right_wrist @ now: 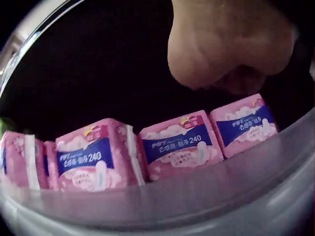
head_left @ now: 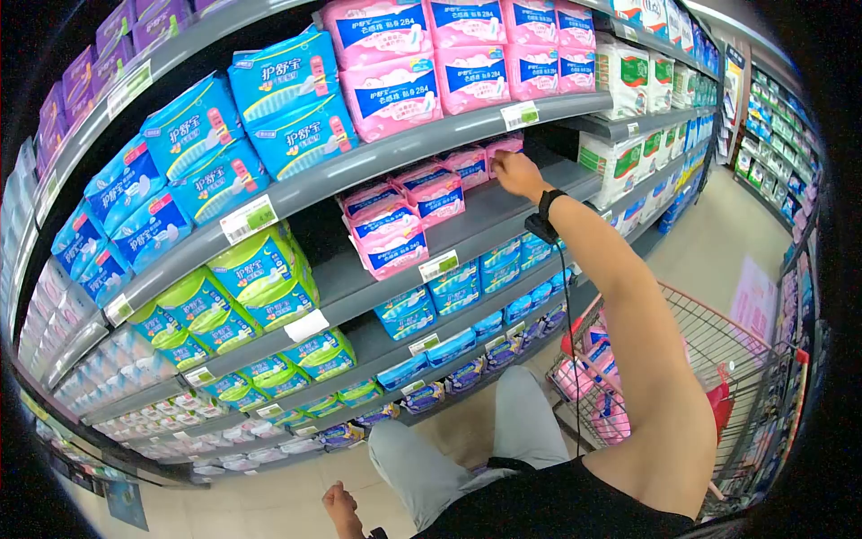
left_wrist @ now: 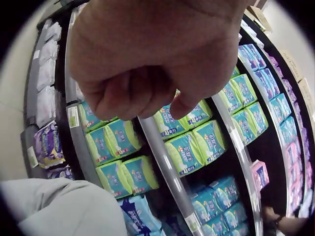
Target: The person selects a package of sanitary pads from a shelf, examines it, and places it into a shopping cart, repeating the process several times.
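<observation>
The person's right hand (head_left: 516, 172) reaches up and into the grey metal shelf (head_left: 489, 214) and lies against the small pink plastic-wrapped pack with a blue label band (head_left: 501, 144). That pack stands at the far end of a row of like pink packs (head_left: 431, 193), near the shelf's front lip. From where I stand I cannot tell whether the fingers pinch the pack or only touch it; the right wrist view shows the hand just above the packs, with its fingertips hidden. The left hand (head_left: 339, 503) hangs low beside the person's grey-trousered leg, fingers loosely curled and holding nothing. Light blue packs (head_left: 287, 99) sit on the shelf above, and green packs (head_left: 260, 278) on a shelf to the left. A wire shopping cart (head_left: 718, 341) stands to the person's right with pink packs inside.
</observation>
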The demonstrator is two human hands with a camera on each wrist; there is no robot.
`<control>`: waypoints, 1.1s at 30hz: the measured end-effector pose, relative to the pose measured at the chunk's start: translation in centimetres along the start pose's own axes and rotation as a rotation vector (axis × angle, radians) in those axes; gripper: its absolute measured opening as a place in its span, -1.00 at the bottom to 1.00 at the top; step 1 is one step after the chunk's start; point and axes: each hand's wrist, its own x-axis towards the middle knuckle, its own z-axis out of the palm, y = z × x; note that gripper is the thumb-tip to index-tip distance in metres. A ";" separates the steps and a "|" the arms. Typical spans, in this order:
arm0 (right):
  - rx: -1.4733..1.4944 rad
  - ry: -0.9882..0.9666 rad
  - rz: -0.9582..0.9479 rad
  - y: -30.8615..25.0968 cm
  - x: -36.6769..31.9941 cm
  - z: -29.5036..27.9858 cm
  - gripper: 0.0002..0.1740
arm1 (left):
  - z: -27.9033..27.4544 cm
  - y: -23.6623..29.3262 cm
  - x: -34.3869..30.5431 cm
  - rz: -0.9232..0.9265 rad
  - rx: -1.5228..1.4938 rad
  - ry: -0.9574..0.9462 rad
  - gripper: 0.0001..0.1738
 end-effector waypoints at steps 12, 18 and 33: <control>0.768 -0.152 0.930 6.8 4.6 4.3 -0.45 | 5.2 3.8 0.9 0.123 0.298 -0.047 -0.55; 0.586 -0.317 0.714 11.5 6.0 8.0 -0.70 | 5.1 4.5 0.7 0.078 0.304 -0.002 -0.59; 0.943 0.118 0.844 6.7 4.5 2.4 -0.78 | 5.8 2.4 0.7 0.180 0.376 -0.060 -0.75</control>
